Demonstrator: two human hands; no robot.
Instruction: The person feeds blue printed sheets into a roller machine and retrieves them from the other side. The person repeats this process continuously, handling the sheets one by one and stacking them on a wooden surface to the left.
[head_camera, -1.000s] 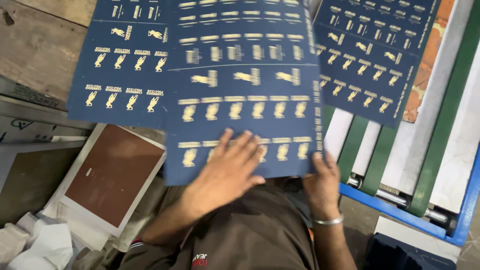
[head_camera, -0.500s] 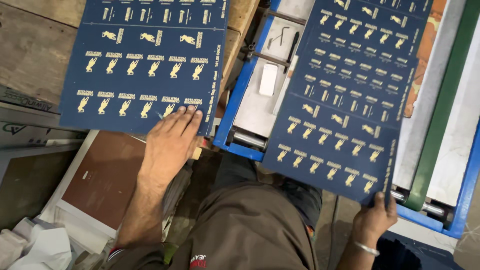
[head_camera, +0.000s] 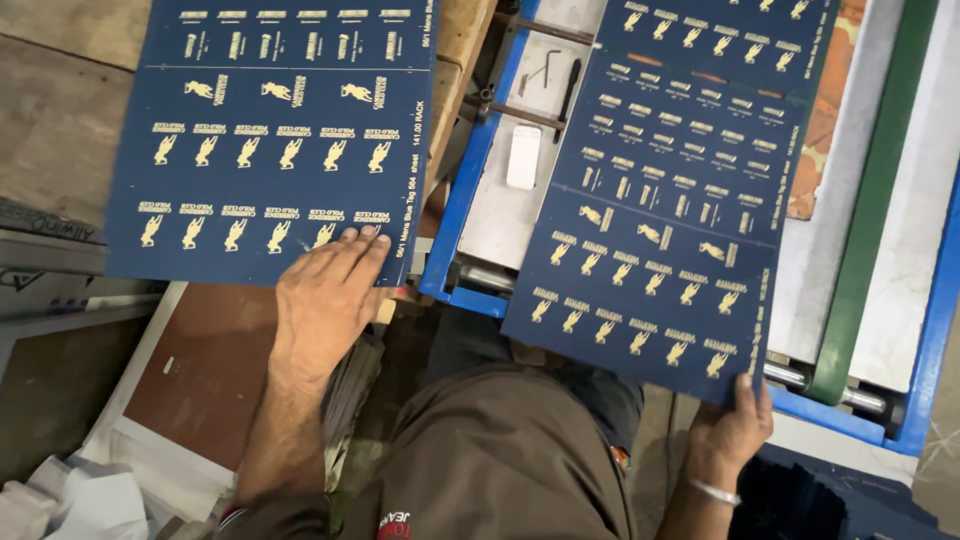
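right sheet (head_camera: 670, 190) shifted over blue-framed machine (head_camera: 460, 215); left hand (head_camera: 325, 295) flat on left sheet (head_camera: 270, 140).

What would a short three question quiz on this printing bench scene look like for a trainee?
1. True or false: the left hand lies flat on the left navy printed sheet.
2. Which corner of the right navy printed sheet does the right hand grip?
A. a near corner
B. a far corner
C. neither
3. Fill in: the small white block lies on the blue-framed machine bed, ____ the two sheets.

Key: 1 true; 2 A; 3 between.
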